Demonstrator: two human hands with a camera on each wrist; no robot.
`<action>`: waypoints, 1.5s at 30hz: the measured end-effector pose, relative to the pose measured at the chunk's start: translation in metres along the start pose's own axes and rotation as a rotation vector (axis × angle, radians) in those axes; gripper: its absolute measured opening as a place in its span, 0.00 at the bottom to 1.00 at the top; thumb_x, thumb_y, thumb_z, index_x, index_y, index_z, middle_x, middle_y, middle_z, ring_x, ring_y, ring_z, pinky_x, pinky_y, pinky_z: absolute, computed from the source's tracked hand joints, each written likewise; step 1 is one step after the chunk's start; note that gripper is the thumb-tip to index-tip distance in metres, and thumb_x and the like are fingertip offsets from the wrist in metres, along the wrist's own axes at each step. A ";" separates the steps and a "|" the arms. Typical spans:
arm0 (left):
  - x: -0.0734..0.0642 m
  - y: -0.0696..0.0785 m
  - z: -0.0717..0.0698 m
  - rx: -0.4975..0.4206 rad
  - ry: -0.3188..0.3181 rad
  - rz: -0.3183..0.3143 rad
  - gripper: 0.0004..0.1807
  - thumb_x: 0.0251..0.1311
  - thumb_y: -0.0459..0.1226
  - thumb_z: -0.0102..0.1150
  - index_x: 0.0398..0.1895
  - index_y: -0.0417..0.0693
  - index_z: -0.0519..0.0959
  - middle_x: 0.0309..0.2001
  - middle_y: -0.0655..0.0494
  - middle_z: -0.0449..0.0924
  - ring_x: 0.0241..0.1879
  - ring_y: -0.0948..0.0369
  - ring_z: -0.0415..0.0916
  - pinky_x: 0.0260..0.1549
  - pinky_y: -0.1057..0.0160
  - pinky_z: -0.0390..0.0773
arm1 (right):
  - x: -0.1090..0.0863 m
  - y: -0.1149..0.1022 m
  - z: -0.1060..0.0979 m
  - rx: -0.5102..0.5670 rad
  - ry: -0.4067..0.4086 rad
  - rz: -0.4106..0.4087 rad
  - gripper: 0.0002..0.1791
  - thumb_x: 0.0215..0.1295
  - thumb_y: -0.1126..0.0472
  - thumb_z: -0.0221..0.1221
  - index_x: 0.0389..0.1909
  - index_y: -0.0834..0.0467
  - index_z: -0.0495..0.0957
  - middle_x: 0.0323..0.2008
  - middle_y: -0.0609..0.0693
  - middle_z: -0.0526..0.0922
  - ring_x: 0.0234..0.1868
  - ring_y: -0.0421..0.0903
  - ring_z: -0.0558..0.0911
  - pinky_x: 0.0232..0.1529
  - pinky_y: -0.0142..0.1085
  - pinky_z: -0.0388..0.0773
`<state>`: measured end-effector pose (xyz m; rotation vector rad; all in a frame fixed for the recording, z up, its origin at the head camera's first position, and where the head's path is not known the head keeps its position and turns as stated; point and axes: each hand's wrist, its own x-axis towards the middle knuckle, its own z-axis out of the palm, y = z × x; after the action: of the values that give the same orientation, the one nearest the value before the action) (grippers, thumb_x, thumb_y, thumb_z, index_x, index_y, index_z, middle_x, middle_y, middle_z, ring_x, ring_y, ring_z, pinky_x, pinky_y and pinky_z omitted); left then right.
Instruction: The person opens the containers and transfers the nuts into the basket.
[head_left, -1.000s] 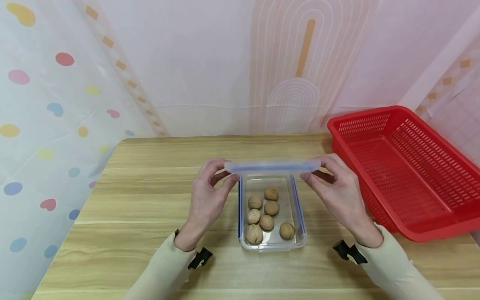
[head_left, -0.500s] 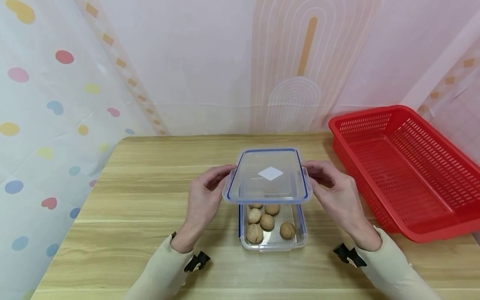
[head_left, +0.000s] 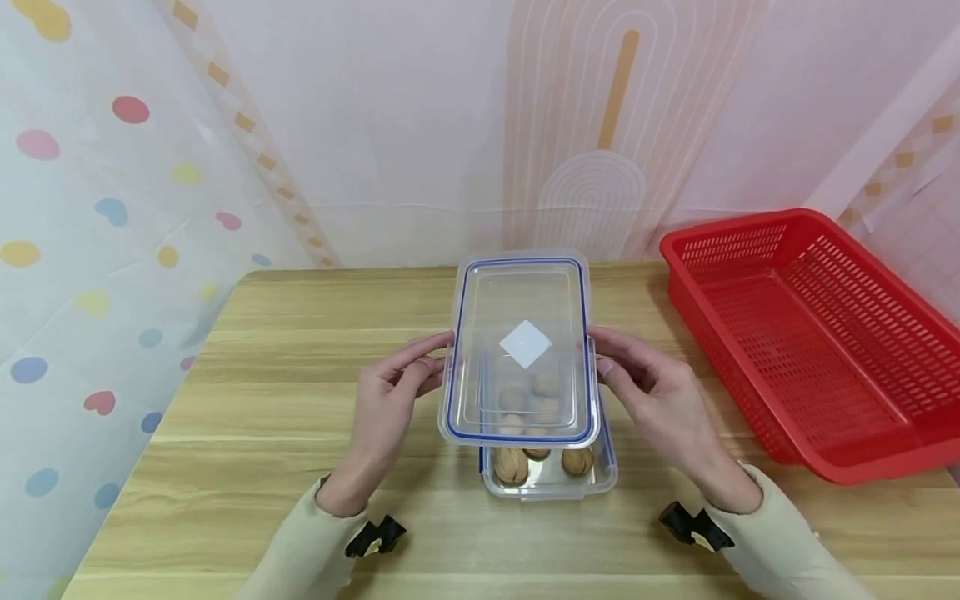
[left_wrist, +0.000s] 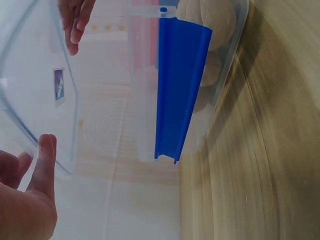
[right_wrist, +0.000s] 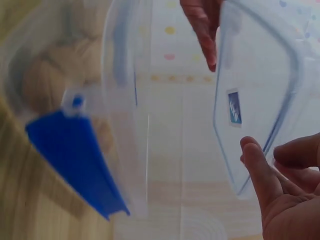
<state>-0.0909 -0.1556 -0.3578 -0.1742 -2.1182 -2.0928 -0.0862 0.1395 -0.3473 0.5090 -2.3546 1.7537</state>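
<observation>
A clear lid (head_left: 521, 287) with a blue seal and a white diamond sticker hangs tilted above a clear plastic container (head_left: 600, 483). My left hand (head_left: 386, 408) pinches the lid's left edge between thumb and fingers. On the opposite edge, my right hand (head_left: 667, 400) pinches it likewise. Several walnuts (head_left: 512, 465) lie in the container, some seen only through the lid. In the left wrist view a blue side clip (left_wrist: 180, 90) hangs down along the container wall, and the right wrist view shows another blue clip (right_wrist: 80, 160) swung outward. A gap separates lid and container.
A red perforated basket (head_left: 795, 350) stands to the right of the right hand. The wooden table (head_left: 300, 375) meets a patterned curtain (head_left: 375, 125) at the back. Black straps (head_left: 375, 537) sit at both wrists.
The lid has gone from edge-on to tilted with its broad face toward the head camera, covering more of the walnuts. Both hands turned with it, the left moving slightly left and down.
</observation>
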 end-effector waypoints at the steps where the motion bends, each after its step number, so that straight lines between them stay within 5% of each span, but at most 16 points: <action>1: -0.001 0.001 -0.002 -0.008 0.000 -0.008 0.18 0.72 0.23 0.47 0.57 0.30 0.83 0.59 0.39 0.82 0.47 0.60 0.88 0.49 0.59 0.85 | -0.001 -0.001 0.001 0.022 -0.009 0.018 0.20 0.73 0.73 0.58 0.64 0.67 0.79 0.55 0.60 0.86 0.46 0.38 0.88 0.48 0.30 0.84; 12: -0.009 0.004 -0.024 0.046 0.052 -0.045 0.17 0.67 0.26 0.63 0.58 0.32 0.83 0.57 0.53 0.85 0.46 0.62 0.88 0.49 0.63 0.85 | -0.003 -0.010 0.022 0.085 -0.059 0.106 0.24 0.73 0.69 0.60 0.68 0.64 0.76 0.63 0.60 0.81 0.47 0.43 0.88 0.48 0.31 0.84; 15: -0.010 0.005 -0.031 0.045 0.076 -0.056 0.16 0.67 0.26 0.64 0.57 0.36 0.85 0.56 0.52 0.86 0.46 0.62 0.88 0.49 0.64 0.85 | -0.003 -0.011 0.030 0.066 -0.061 0.088 0.24 0.72 0.70 0.61 0.68 0.64 0.77 0.57 0.59 0.85 0.37 0.40 0.87 0.35 0.26 0.81; 20: -0.011 0.005 -0.042 0.046 0.104 -0.066 0.15 0.67 0.27 0.64 0.56 0.38 0.86 0.54 0.53 0.87 0.45 0.63 0.88 0.48 0.65 0.85 | -0.001 -0.014 0.043 0.075 -0.063 0.057 0.25 0.71 0.71 0.62 0.68 0.62 0.77 0.44 0.56 0.90 0.20 0.35 0.71 0.16 0.29 0.60; 26: -0.013 0.005 -0.058 0.072 0.127 -0.069 0.16 0.67 0.28 0.64 0.58 0.35 0.84 0.51 0.58 0.88 0.43 0.63 0.88 0.45 0.67 0.85 | 0.001 -0.018 0.061 0.123 -0.081 0.020 0.26 0.71 0.73 0.61 0.70 0.64 0.75 0.71 0.55 0.75 0.45 0.43 0.88 0.30 0.27 0.78; 32: -0.015 0.005 -0.075 0.059 0.187 -0.077 0.16 0.67 0.26 0.63 0.57 0.33 0.84 0.46 0.60 0.90 0.38 0.66 0.86 0.41 0.70 0.85 | 0.003 -0.023 0.081 0.157 -0.147 0.016 0.29 0.71 0.72 0.61 0.72 0.66 0.71 0.76 0.59 0.67 0.53 0.50 0.87 0.53 0.34 0.83; 45: -0.020 -0.005 -0.112 0.046 0.278 -0.123 0.16 0.69 0.26 0.60 0.58 0.36 0.84 0.47 0.65 0.89 0.41 0.69 0.86 0.42 0.73 0.83 | 0.000 -0.025 0.125 0.167 -0.273 0.032 0.34 0.74 0.70 0.57 0.78 0.64 0.60 0.80 0.57 0.56 0.61 0.54 0.82 0.57 0.34 0.81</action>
<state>-0.0682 -0.2671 -0.3653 0.2444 -2.0525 -1.9931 -0.0677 0.0146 -0.3619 0.7852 -2.4112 2.0218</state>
